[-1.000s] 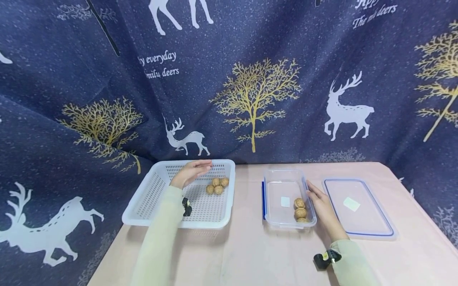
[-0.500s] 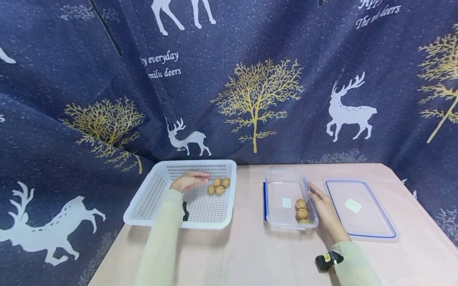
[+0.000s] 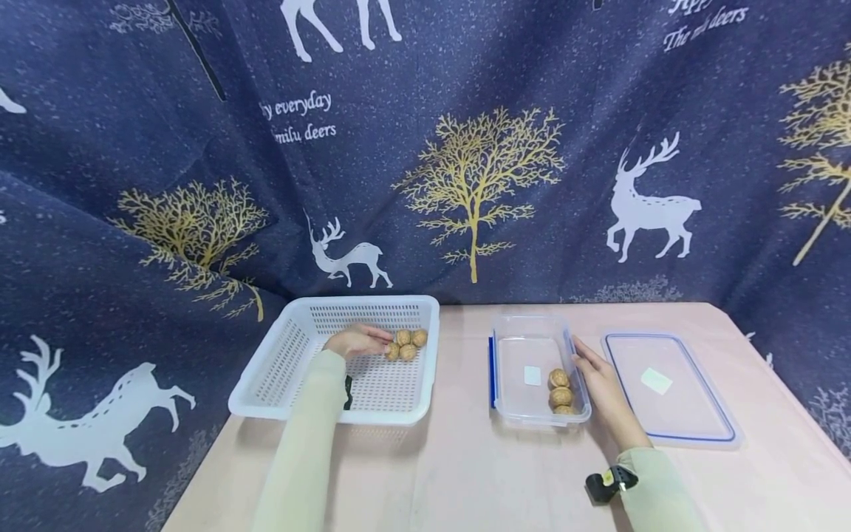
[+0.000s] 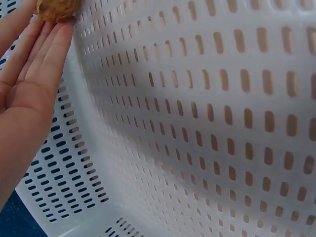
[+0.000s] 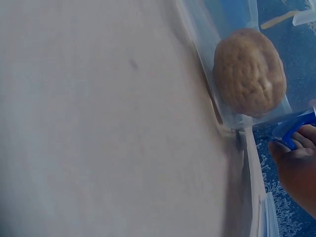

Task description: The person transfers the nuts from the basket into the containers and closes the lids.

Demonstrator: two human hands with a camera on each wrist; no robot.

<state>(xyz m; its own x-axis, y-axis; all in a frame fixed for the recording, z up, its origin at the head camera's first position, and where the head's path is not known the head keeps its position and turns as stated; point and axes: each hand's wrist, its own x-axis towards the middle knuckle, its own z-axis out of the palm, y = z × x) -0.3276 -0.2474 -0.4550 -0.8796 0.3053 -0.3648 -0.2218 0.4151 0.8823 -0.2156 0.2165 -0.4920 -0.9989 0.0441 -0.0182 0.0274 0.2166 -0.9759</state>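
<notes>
My left hand (image 3: pixel 360 340) reaches into a white perforated basket (image 3: pixel 266 408), its fingertips right at the nearest of several walnuts (image 3: pixel 408 352). In the left wrist view, extended fingers (image 4: pixel 47 59) and the thumb lie about a walnut (image 4: pixel 57 9) cut off by the top edge. A clear plastic food container (image 3: pixel 508 403) stands right of the basket, with walnuts (image 3: pixel 559 397) lined along its right wall. My right hand (image 3: pixel 603 389) holds that wall from outside. In the right wrist view, the hand (image 5: pixel 298 165) grips a blue side flap (image 5: pixel 296 129) beside a large-looking walnut (image 5: pixel 250 72).
The container's lid (image 3: pixel 671 399), rimmed in blue, lies flat to the right of my right hand. A pale pink cloth (image 3: pixel 459 473) covers the table. Behind it hangs a dark blue curtain (image 3: pixel 425 185) printed with deer and trees.
My left hand has lowered into the basket and come up to the walnuts. My right hand keeps its place at the container, and the walnuts there have not moved.
</notes>
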